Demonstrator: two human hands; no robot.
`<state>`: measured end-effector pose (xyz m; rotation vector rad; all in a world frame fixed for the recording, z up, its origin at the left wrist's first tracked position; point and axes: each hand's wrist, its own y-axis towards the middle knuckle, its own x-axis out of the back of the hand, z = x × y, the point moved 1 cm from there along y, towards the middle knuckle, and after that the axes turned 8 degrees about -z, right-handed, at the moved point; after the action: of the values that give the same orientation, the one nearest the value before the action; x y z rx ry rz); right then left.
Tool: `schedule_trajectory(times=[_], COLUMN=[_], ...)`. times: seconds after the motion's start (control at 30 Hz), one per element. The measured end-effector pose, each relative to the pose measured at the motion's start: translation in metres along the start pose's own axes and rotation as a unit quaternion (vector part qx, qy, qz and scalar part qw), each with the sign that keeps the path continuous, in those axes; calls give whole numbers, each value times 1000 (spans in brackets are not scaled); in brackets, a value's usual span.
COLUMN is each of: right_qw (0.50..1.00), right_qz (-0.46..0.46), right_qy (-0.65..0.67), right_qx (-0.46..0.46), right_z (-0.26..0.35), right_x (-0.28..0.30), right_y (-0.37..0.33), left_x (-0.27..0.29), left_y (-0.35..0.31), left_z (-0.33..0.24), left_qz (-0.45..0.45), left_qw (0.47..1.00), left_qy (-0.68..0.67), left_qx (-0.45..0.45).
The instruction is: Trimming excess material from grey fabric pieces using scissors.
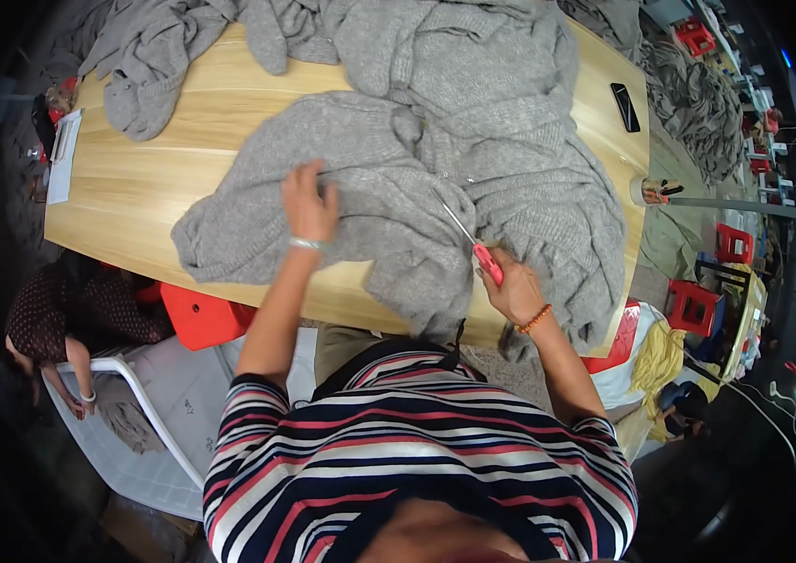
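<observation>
My right hand (513,286) is wrapping its fingers around the handle of a pink-handled tool (485,255), and the thin metal part is pointing away from me, toward the far edge of the worktop (126,197) and a bit to the left. My left hand (309,206) is spreading its fingers over the grey knit (342,141), but it is looking blurry, so I cannot tell if it is pressing on the wool. The knit is lying in soft folds across the middle of the worktop, with its lower part reaching the near edge, and more grey knits (464,56) are piling up along the far edge. To be doing this well, I think I should be using my left hand to make the wool flat and calm, so the tip is not poking into a fold I cannot see. I should be moving the tip slowly and lightly, because loose loops like these could be catching and pulling. I should also be aiming the tip away from my left fingers. The black phone (624,107) and the cup of tools (651,191) are sitting by the right edge, well apart from my hands.
</observation>
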<state>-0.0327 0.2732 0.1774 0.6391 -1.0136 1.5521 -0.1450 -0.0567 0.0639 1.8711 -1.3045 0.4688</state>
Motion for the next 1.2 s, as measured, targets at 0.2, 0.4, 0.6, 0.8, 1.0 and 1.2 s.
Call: schedule_trajectory(times=[0.2, 0.4, 0.6, 0.8, 1.0, 1.2], right_qw=[997, 976, 968, 956, 945, 964], right_qz=[-10, -9, 39, 122, 133, 116], right_qy=[36, 85, 24, -79, -98, -105], right_qx=[65, 201, 247, 256, 283, 216], right_z=[-6, -10, 26, 92, 119, 98], right_x=[-13, -38, -19, -14, -27, -34], right_y=[-2, 15, 19, 18, 37, 34], left_x=[16, 16, 74, 35, 41, 94], left_y=[3, -19, -31, -52, -84, -64], left_z=[59, 74, 62, 92, 146, 122], left_qz=[149, 239, 112, 113, 223, -68], left_qw=[973, 920, 907, 934, 901, 977], left_qy=[91, 9, -251, -138, 39, 99], left_qx=[153, 312, 318, 309, 370, 176])
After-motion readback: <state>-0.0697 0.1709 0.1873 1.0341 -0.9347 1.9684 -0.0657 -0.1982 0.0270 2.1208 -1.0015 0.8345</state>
